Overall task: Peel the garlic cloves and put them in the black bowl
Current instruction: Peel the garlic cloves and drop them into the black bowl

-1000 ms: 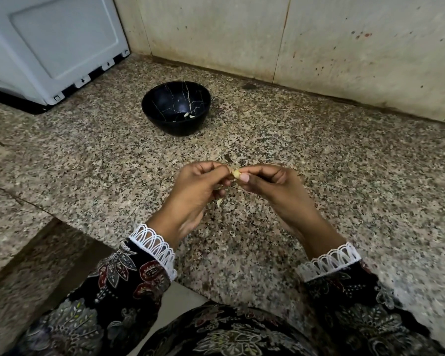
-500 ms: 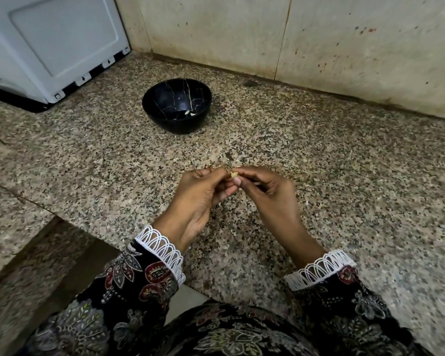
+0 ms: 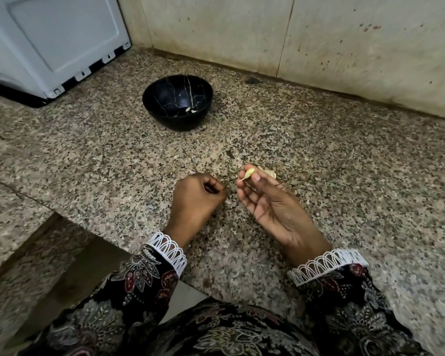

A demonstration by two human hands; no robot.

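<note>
A pale yellow garlic clove (image 3: 248, 173) is pinched at the fingertips of my right hand (image 3: 270, 204), palm turned up, over the granite counter. A piece of papery skin (image 3: 269, 172) lies just behind those fingers. My left hand (image 3: 197, 199) rests on the counter to the left of the clove, fingers curled into a loose fist; I see nothing in it. The black bowl (image 3: 153, 98) with gold veins stands farther back on the counter and holds two small peeled cloves (image 3: 191, 110).
A white appliance (image 3: 49, 42) stands at the back left. A beige tiled wall (image 3: 293, 34) runs behind the counter (image 3: 357, 176). The counter's front edge drops away at the lower left, near my patterned sleeves.
My hands have come apart. The left hand has let go of the clove and dropped to the counter; the right hand has turned palm up, keeping the clove.
</note>
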